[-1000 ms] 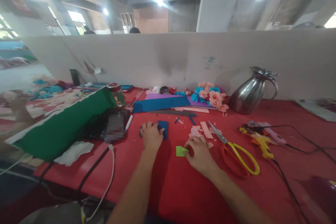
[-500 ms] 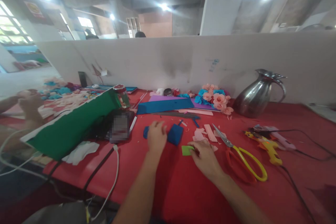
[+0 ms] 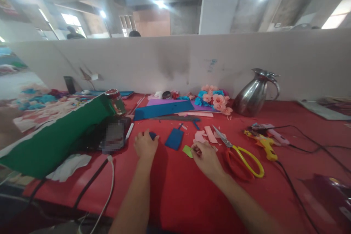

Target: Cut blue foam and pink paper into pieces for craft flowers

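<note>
My left hand (image 3: 145, 144) lies on the red table cover (image 3: 178, 190) with its fingers curled over a small blue piece (image 3: 152, 135). A larger blue foam piece (image 3: 174, 139) lies flat just to its right, untouched. My right hand (image 3: 205, 157) pinches the edge of a small green paper scrap (image 3: 188, 150). Pink paper scraps (image 3: 205, 135) lie just beyond that hand. Scissors with yellow and red handles (image 3: 242, 155) rest to the right of my right hand.
A steel jug (image 3: 253, 95) stands at the back right, paper flowers (image 3: 215, 100) beside it. A yellow glue gun (image 3: 263, 142) and cables lie right. A green foam roll (image 3: 55, 139), a jar (image 3: 116, 100) and a blue sheet (image 3: 161, 109) sit left and behind.
My left hand let go of the larger blue piece and slid left onto the small blue piece. My right hand lifted the green scrap slightly. The camera view shifted.
</note>
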Action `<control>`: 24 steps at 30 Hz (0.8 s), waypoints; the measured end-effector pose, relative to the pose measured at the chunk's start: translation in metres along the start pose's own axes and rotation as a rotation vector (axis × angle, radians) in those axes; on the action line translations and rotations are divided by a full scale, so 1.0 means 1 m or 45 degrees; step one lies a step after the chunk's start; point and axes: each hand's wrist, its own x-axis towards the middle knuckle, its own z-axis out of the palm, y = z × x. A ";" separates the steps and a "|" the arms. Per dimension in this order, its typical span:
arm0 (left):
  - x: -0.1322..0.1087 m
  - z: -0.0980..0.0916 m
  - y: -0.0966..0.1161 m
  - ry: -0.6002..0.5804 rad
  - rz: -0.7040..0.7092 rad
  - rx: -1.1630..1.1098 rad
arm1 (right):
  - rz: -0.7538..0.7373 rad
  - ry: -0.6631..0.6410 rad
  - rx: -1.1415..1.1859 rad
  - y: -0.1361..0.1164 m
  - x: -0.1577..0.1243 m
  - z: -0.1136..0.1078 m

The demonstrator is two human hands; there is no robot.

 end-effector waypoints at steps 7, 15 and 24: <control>0.002 0.001 -0.004 -0.017 -0.003 -0.058 | 0.012 -0.050 0.056 0.000 -0.001 0.001; 0.019 0.014 -0.022 0.017 -0.114 -0.511 | 0.015 -0.123 -0.072 -0.005 -0.002 -0.002; 0.030 0.025 -0.038 0.058 -0.190 -0.814 | -0.015 -0.123 -0.098 -0.002 -0.003 0.001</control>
